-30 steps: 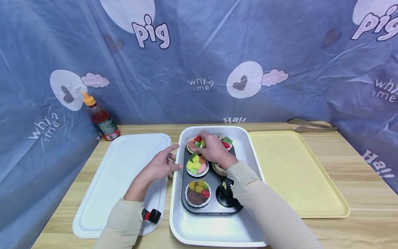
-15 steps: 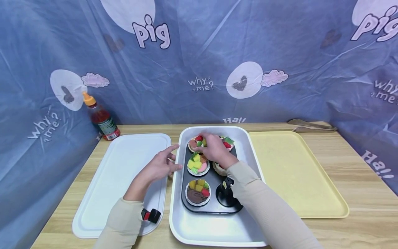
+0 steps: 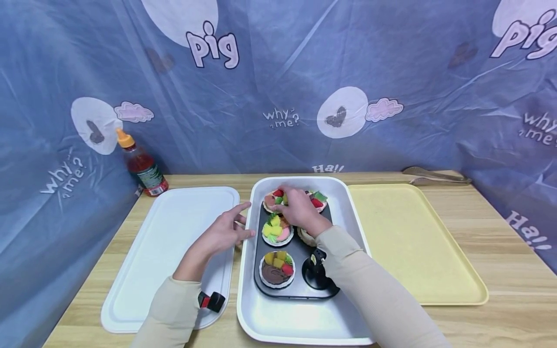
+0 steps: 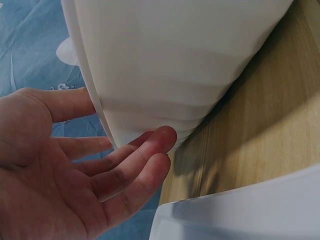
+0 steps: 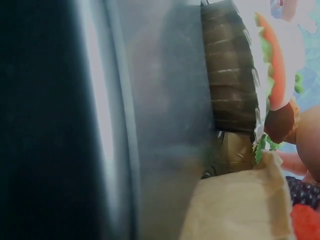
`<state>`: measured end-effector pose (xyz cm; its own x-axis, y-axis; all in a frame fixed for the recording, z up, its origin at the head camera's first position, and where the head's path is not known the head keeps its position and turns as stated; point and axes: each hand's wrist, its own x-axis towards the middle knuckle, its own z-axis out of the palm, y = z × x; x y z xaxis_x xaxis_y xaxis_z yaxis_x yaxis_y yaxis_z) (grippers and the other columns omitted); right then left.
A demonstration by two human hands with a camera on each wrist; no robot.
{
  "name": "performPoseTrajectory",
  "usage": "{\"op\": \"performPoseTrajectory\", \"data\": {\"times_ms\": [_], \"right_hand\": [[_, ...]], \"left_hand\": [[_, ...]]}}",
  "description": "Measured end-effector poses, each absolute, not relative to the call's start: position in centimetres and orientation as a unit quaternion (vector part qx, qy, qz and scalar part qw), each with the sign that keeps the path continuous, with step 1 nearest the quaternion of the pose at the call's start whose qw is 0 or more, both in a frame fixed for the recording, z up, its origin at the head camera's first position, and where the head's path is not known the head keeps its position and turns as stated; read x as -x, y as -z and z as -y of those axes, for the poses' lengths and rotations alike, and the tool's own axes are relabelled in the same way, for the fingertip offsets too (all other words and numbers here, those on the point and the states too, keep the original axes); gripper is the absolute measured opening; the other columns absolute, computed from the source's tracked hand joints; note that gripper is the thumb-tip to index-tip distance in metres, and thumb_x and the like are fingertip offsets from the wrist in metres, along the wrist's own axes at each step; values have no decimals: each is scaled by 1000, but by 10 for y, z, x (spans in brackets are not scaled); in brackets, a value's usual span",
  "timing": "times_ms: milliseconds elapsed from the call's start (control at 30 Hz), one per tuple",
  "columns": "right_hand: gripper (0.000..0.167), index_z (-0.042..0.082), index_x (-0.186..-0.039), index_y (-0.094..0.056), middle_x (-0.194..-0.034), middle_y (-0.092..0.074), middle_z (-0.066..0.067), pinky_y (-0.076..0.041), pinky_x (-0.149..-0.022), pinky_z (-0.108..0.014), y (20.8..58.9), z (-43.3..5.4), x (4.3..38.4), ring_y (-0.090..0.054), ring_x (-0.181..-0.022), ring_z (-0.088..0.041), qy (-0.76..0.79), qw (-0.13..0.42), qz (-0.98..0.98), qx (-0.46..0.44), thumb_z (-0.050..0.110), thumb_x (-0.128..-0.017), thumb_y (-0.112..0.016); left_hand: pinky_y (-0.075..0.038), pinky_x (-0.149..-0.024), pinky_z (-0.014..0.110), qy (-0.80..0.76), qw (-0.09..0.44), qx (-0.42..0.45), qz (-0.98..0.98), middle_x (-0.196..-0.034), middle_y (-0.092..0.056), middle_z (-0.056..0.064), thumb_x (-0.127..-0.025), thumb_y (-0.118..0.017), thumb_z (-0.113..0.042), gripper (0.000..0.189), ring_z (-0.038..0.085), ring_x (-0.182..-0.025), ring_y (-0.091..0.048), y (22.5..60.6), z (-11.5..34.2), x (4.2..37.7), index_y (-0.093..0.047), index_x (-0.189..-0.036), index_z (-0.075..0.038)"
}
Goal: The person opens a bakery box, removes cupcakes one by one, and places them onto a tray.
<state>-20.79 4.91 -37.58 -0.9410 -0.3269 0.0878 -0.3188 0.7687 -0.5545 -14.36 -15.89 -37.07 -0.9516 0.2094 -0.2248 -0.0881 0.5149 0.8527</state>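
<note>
My right hand [image 3: 300,205] reaches over the dark muffin pan [image 3: 289,292]. Its thumb and fingers hold the fruit-topped tart [image 3: 271,200] in the far left cup, covering part of it. A tart with yellow pieces [image 3: 273,232] sits just nearer, and a chocolate one [image 3: 275,274] in the near left cup. On the right side are a tart with a strawberry and green piece [image 3: 319,199] and another [image 3: 307,237] partly under my wrist. The pan lies inside a deep white tray [image 3: 304,333]. My left hand [image 3: 224,229], fingers loosely spread, touches that tray's left rim.
A flat white tray [image 3: 161,251] lies at the left and a yellow tray [image 3: 417,241] at the right. Behind them stand a sauce bottle [image 3: 145,166] and metal tongs [image 3: 437,175]. A blue printed cloth [image 3: 278,72] hangs at the back.
The far end of the muffin pan, with its tarts, has shifted slightly right under my right hand since the first frame. My left hand has stayed in place.
</note>
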Motion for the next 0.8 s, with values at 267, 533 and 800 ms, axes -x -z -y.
{"op": "performPoseTrajectory", "data": {"times_ms": [267,533,800], "right_hand": [[50,2,-136,-59,-131,-65,-18,-49,-106,-49,376,-48,207,-60,-124,-35,285,0,-942,178,24,-93,-74],[51,2,-135,-58,-130,-66,-18,-48,-106,-50,377,-47,207,-60,-123,-36,289,-3,-942,172,25,-93,-74],[53,2,-136,-58,-130,-65,-18,-48,-107,-49,378,-47,206,-60,-124,-35,291,-8,-942,168,25,-92,-75]], "left_hand": [[-56,-65,38,-498,154,-38,-852,-116,-56,17,-92,-70,-3,76,19,-65,-56,370,159,143,-32,-157,-6],[-57,-66,39,-497,152,-40,-853,-115,-55,17,-92,-70,-4,75,19,-68,-57,371,159,142,-32,-157,-6],[-56,-67,38,-497,153,-48,-853,-115,-56,17,-94,-69,-7,74,20,-69,-57,371,160,141,-32,-157,-7]]}}
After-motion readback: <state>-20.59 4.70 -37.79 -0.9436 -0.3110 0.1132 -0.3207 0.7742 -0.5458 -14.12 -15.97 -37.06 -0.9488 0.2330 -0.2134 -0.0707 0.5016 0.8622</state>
